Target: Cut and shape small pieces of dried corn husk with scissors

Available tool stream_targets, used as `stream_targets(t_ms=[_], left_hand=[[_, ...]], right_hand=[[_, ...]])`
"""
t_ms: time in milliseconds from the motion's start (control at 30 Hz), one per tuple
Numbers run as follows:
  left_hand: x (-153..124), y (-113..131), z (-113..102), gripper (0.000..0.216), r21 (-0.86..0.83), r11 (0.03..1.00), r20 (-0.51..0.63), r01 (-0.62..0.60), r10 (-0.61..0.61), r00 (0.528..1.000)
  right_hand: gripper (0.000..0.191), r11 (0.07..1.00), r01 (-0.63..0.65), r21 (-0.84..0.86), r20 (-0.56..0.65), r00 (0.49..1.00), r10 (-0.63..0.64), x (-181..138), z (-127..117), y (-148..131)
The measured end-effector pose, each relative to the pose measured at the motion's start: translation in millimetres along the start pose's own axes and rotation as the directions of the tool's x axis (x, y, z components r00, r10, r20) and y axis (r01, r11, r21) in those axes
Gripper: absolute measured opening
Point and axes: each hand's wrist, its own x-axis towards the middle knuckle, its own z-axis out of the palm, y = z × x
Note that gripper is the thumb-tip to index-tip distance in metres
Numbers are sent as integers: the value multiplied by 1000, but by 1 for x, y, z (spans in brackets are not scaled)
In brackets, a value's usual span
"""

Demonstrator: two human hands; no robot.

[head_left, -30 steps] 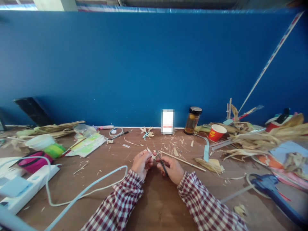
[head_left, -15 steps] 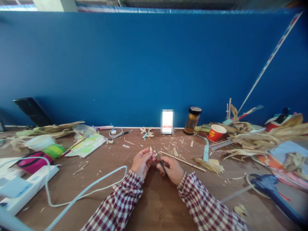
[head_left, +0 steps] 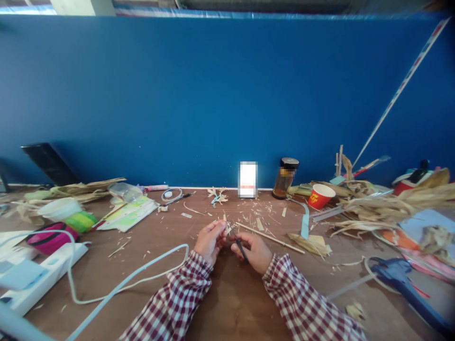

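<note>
Left hand: in the head view, the left hand (head_left: 210, 240) has thumb and forefinger pinched on a small pale piece (head_left: 228, 228); the other fingers curl beneath. The grip sits low, seemingly to steady the piece while leaving its ends free.
Pale piece: in front of the person, above the table (head_left: 231, 293), between the two hands; one narrow end points up past the left thumb.
Right hand: the right hand (head_left: 254, 251) has its fingers closed around a dark tool (head_left: 241, 249), slanted so the tip faces the pale piece. Scissors or tweezers, I cannot tell; nor whether tip and piece touch.
Stick and scraps: a thin stick (head_left: 270, 237) and pale scraps (head_left: 260, 224) lie just beyond the hands, probably kept within easy reach.
Leafy cluster: the leafy cluster (head_left: 217, 195) lies near the back edge in plain sight, perhaps as a model.
Screen: a blurred bright screen (head_left: 248, 180) stands upright at the back, facing the person, likely for viewing.
Husks and glue gun: dry husks (head_left: 387, 206) and a blue glue gun (head_left: 391, 271) lie to the right, leaving the middle for handwork.
Changed since half a second ago: the pale piece shows more above the left fingers, and less of the tool's thin tip is visible; both forearms rest almost unchanged.
</note>
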Motion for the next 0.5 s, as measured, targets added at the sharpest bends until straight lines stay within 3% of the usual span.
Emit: stream_targets(t_ms=[500], left_hand=[[0,-1,1,5,27,999,-7,27,-27,1000]], right_hand=[[36,995,-23,101,44,999,18,0,1,1]])
